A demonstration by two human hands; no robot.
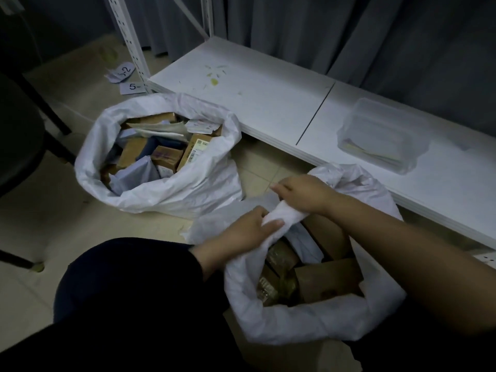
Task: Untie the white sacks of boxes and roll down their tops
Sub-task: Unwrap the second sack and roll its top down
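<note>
Low in the right half of the frame, the near sack [303, 312] stands on the floor [53, 210] with its mouth open and brown boxes [324, 277] showing inside. Both hands are on the same stretch of its far rim, which is bunched into a thick roll [284, 214] running from lower left up toward the right.

The left hand [248, 229] is closed around the lower left end of that roll. The right hand [306, 193] is closed over the upper right end, fingers curled on the plastic. The roll lies between the two hands, its long axis crossing the mouth of the sack, and the left hand is nearer the person's knee [128, 277].

I judge the next turn goes outward and down over the rim, away from the boxes.

In the left centre of the frame the other sack [161, 189] already sits open with its top rolled down, beside the white shelf [268, 103].
</note>
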